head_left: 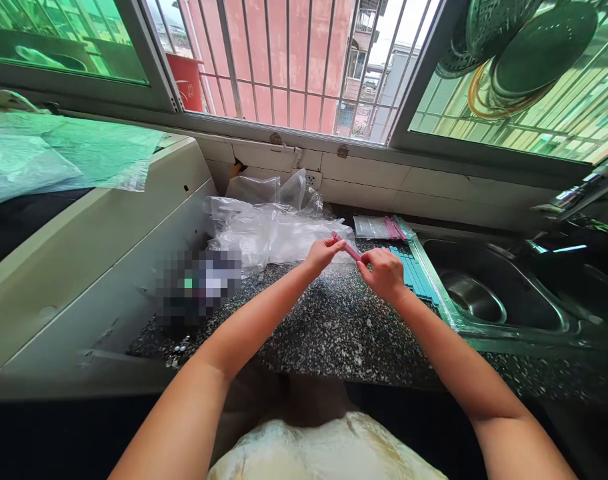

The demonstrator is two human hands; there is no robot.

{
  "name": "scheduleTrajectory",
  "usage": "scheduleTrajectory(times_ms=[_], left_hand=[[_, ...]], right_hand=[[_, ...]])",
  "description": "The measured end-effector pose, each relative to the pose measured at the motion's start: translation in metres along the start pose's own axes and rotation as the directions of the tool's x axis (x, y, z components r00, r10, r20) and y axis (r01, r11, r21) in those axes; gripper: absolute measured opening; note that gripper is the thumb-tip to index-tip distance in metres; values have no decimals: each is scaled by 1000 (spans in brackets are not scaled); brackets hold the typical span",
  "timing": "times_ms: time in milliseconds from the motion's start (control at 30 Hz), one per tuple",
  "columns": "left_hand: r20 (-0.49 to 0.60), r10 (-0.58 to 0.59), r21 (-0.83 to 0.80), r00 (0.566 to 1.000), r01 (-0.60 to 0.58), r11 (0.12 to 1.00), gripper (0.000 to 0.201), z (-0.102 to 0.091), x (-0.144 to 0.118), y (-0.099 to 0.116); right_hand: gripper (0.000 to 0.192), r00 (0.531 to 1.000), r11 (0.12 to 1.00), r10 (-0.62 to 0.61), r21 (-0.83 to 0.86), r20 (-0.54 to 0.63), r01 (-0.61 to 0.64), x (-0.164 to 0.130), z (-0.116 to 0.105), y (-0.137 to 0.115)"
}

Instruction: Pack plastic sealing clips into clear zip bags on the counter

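Near the frame's centre, above a speckled black-and-white stone tabletop point(334, 333), a slim pink plastic-looking stick point(349, 249) spans both hands: the left hand point(323, 256) pinches its upper-left end, the right hand's point(385, 273) fingers grasp its lower-right end. It looks light, stiff, perhaps slippery; both ends seem good holds.

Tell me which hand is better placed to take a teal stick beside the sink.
Probably the right hand: it is nearer the teal sticks than the left hand is. Both hands hold the pink stick, though.
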State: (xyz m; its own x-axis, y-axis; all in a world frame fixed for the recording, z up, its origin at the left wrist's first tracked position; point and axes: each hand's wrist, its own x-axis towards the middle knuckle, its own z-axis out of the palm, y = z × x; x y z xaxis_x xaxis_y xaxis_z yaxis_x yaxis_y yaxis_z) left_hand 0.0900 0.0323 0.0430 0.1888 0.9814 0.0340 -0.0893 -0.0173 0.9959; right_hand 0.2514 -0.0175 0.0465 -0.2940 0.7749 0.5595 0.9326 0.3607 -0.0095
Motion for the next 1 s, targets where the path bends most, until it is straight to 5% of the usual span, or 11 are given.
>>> scheduleTrajectory(times_ms=[367, 1000], left_hand=[[-31, -83, 251, 996, 88, 964, 14, 35, 52, -14], [-142, -136, 317, 981, 175, 932, 11, 101, 139, -26]], right_hand=[[13, 966, 966, 250, -90, 62, -244, 16, 19, 54], [21, 837, 831, 536, -243, 109, -500, 63, 51, 120]])
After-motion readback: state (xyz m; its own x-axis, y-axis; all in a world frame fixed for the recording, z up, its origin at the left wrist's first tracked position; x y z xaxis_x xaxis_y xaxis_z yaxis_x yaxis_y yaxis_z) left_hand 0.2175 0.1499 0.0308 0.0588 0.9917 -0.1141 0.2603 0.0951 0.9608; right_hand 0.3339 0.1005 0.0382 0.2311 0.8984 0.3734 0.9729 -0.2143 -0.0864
